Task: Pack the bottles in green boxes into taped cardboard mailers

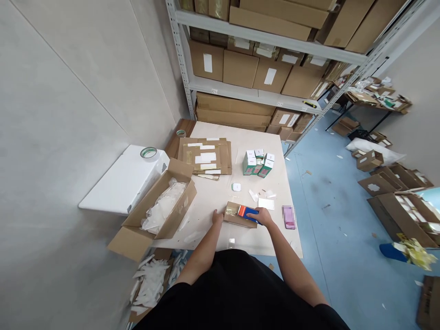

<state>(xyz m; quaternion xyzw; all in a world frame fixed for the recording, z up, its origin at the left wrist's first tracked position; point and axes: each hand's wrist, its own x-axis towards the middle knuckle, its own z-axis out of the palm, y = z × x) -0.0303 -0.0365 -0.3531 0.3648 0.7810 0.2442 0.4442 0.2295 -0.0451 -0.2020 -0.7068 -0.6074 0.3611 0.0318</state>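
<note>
A small brown cardboard box lies near the front of the table, clear tape across its top. At its left end is my left hand, gripping that end with the fingers partly hidden. My right hand is closed around a blue tape dispenser with an orange front. The dispenser's front rests on or just over the box top, pointing left. Beyond the box are a small white-and-green carton, a white sheet and scraps of paper.
Several green-and-white cartons stand at the back of the table. Flattened cardboard lies back left. An open carton with white packing stands left. A pink item sits near the right edge. Loaded shelving rises behind.
</note>
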